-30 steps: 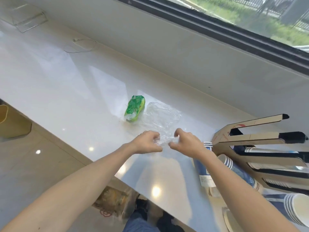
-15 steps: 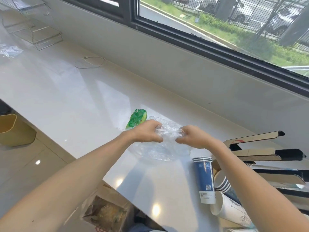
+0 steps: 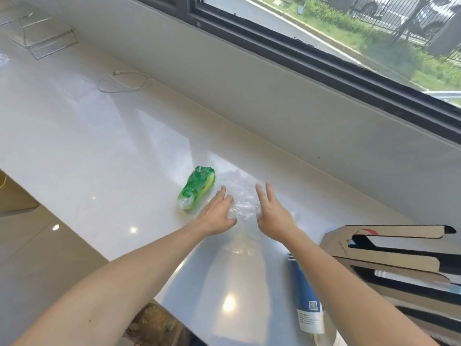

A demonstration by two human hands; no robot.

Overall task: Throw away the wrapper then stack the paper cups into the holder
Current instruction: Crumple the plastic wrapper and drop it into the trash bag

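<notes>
White glossy counter (image 3: 74,136) under window. Nearest, right of right forearm: blue paper cup stack (image 3: 305,295) lying beside cardboard holder (image 3: 384,260); holder slots show cup rims, count unclear. Left hand (image 3: 218,213) and right hand (image 3: 273,216) flat, fingers spread, pressing clear wrapper (image 3: 243,206) between them. Green packet (image 3: 198,189) just left of left fingertips. White cable (image 3: 122,82) far beyond.

Daylight enters through the window (image 3: 349,41) at far right and lights the scene brightly. The glossy white counter (image 3: 99,146) carries broad pale reflections of the window and small round glare spots near its front edge. The forearms cast soft bluish shadows toward the near side. Wide-angle distortion bends the window frame and counter edge. Overall sharpness is moderate; the fingers show slight motion blur.
</notes>
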